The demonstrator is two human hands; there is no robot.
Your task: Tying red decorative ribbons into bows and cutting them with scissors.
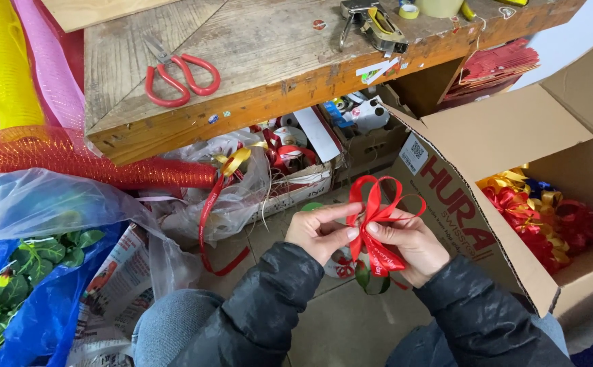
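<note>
A red ribbon bow (376, 204) with several loops is pinched at its centre between both hands. My left hand (318, 232) grips it from the left with thumb and forefinger. From the right, my right hand (411, 245) holds the bow's centre and the red ribbon tails that hang down. Both arms wear dark padded sleeves. Red-handled scissors (177, 75) lie on the wooden workbench (269, 68) above. A metal staple gun (373, 24) rests on the bench's far edge.
An open cardboard box (507, 143) at right holds several red, gold and blue bows (538, 211). Under the bench sit ribbon spools (290, 146) and plastic bags. At left are red, yellow and pink mesh rolls (11, 88) and a blue bag of green leaves (18, 272).
</note>
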